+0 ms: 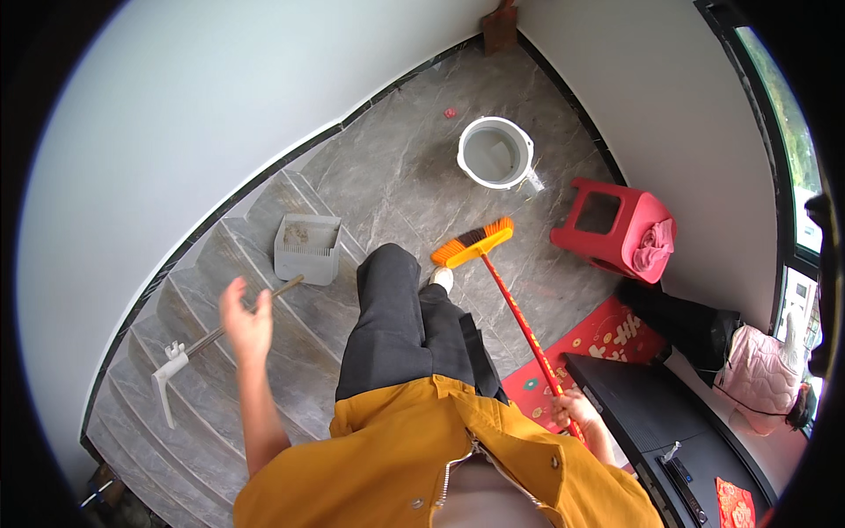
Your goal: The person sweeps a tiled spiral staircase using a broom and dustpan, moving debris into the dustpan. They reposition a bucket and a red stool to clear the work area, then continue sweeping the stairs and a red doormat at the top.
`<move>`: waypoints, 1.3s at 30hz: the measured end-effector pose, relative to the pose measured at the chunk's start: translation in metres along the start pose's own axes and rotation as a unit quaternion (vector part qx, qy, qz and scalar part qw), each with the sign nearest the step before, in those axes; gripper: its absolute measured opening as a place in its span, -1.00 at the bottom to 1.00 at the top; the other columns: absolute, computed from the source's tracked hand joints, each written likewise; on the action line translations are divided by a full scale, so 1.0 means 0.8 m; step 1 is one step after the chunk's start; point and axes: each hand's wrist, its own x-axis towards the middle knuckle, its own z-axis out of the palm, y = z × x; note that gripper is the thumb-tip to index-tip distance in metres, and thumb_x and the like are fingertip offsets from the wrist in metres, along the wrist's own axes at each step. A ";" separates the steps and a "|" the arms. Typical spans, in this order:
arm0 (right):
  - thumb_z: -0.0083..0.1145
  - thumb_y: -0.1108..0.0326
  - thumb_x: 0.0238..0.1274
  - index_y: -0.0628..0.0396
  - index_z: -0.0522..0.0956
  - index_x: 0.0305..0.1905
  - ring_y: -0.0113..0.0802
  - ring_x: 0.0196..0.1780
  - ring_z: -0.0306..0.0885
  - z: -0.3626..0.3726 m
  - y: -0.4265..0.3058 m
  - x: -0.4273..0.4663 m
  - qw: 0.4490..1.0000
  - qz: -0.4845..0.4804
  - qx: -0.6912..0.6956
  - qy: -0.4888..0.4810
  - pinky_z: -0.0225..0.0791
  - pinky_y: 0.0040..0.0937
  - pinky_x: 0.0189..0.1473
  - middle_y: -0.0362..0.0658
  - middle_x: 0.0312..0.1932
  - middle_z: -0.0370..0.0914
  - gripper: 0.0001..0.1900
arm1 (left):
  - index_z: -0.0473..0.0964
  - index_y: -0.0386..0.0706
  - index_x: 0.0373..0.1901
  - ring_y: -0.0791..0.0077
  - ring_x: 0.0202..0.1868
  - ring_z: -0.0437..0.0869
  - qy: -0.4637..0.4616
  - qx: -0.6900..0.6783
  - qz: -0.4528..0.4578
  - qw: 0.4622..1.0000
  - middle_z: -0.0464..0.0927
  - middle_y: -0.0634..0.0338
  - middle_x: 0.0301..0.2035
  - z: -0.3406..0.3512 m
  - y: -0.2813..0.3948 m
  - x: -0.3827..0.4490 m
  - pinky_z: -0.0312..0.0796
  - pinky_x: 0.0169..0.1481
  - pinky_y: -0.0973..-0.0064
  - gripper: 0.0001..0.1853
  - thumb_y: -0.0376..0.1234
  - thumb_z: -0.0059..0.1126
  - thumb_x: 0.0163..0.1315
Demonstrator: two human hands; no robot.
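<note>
My right hand [575,409] grips the red handle of a broom [473,243], whose orange and dark bristles lie on the grey marble-look floor beside my white shoe. My left hand [248,320] is raised with fingers apart, over the pole of a long-handled dustpan [309,264]. Whether it touches the pole cannot be told; the fingers are not wrapped around it. The light grey dustpan holds some dirt and rests on the stairs, its white handle end [170,371] lower left. Beyond the broom stands a white bucket [495,153] with water in it.
Curved stairs [198,290] descend on the left beside a white wall. On the right stand a red plastic stool [607,228] with a pink cloth [655,245], a red patterned mat [594,340] and a black cabinet or appliance [660,409]. A small pink scrap [450,113] lies near the bucket.
</note>
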 end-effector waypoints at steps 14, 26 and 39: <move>0.15 0.26 -0.02 0.29 0.38 -0.44 0.15 -0.42 0.48 0.003 -0.092 -0.093 0.743 -0.173 -0.495 0.417 0.34 -0.13 -0.39 0.19 -0.57 0.45 -0.72 | 0.46 -0.29 -0.22 0.24 -0.33 0.62 -0.327 -0.094 -0.030 0.940 0.58 0.01 -0.34 0.366 0.049 0.109 0.46 -0.18 0.36 -0.62 -0.24 0.26 -0.02; -0.08 0.24 0.24 0.14 0.26 -0.44 -0.47 -0.78 0.23 0.148 -0.444 -0.104 0.897 -0.095 -0.339 0.268 0.17 -0.47 -0.77 -0.23 -0.75 0.23 -0.76 | 0.49 -0.25 -0.35 0.19 -0.35 0.62 -0.305 -0.073 -0.080 0.946 0.58 0.03 -0.46 0.416 0.105 0.266 0.46 -0.21 0.35 -0.74 -0.27 0.23 0.00; -0.03 0.28 0.13 0.25 0.39 -0.17 0.08 -0.26 0.53 0.190 -0.680 0.144 0.244 -0.258 -0.927 -0.124 0.38 -0.07 -0.28 0.19 -0.45 0.48 -0.74 | 0.50 -0.24 -0.35 0.26 -0.41 0.62 -0.311 -0.079 -0.196 0.927 0.58 0.06 -0.49 0.356 0.099 0.071 0.44 -0.26 0.40 -0.74 -0.29 0.24 -0.03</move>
